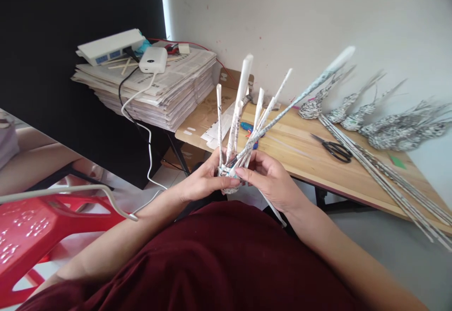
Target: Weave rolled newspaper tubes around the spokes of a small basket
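Both my hands hold a small woven piece of rolled newspaper tubes (243, 127) in front of my chest, its tubes fanning upward and to the right. My left hand (203, 181) is wrapped round the woven base from the left. On the right side, my right hand (270, 179) pinches the base and a tube with its fingers closed. One long tube reaches up to the right, toward the wall.
A wooden table (303, 160) carries black scissors (335, 150), long paper tubes (388, 179), finished woven pieces (384, 125) and a blue glue gun (249, 127). A newspaper stack (155, 90) with white devices and cables stands at left. A red plastic chair (38, 235) is near my left arm.
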The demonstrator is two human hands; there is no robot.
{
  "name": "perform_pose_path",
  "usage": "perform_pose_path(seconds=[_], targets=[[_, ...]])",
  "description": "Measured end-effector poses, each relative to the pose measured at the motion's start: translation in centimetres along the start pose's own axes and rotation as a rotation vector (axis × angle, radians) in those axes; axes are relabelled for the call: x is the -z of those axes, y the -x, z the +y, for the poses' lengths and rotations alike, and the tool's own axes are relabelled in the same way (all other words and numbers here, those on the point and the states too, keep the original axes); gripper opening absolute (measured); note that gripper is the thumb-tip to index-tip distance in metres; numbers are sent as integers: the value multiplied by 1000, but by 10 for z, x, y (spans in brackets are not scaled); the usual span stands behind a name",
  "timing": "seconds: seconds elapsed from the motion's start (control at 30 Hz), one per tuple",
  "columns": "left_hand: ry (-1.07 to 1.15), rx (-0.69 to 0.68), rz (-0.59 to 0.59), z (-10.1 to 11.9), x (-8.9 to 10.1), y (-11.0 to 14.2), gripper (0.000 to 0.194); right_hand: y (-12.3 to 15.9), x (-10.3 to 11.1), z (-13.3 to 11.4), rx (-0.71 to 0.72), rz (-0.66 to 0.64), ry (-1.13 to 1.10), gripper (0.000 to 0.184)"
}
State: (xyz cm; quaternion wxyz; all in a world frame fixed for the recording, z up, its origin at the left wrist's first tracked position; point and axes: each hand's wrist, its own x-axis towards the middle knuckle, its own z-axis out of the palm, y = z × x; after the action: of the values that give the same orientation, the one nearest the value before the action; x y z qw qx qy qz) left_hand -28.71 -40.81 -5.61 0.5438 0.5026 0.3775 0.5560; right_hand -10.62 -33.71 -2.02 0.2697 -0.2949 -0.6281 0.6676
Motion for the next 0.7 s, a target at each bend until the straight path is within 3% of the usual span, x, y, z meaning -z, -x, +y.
perform_pose_path(seconds=[0.17, 0.27, 0.33, 0.53, 0.7], targets=[[107, 33, 72, -2, -1, 0, 50, 8, 5, -4, 260, 253, 258, 17], [140, 33, 69, -2, -1, 1, 51, 16, 4, -7, 436, 228, 542, 9], [131, 13, 53, -2, -1, 2, 50, 19, 2, -8, 513, 171, 689, 14], [41, 19, -73, 3, -1, 3, 51, 15, 0, -4, 469, 132, 676, 9], [63, -8, -41, -1, -3, 3, 43, 9, 1, 1, 409, 136, 578, 8]])
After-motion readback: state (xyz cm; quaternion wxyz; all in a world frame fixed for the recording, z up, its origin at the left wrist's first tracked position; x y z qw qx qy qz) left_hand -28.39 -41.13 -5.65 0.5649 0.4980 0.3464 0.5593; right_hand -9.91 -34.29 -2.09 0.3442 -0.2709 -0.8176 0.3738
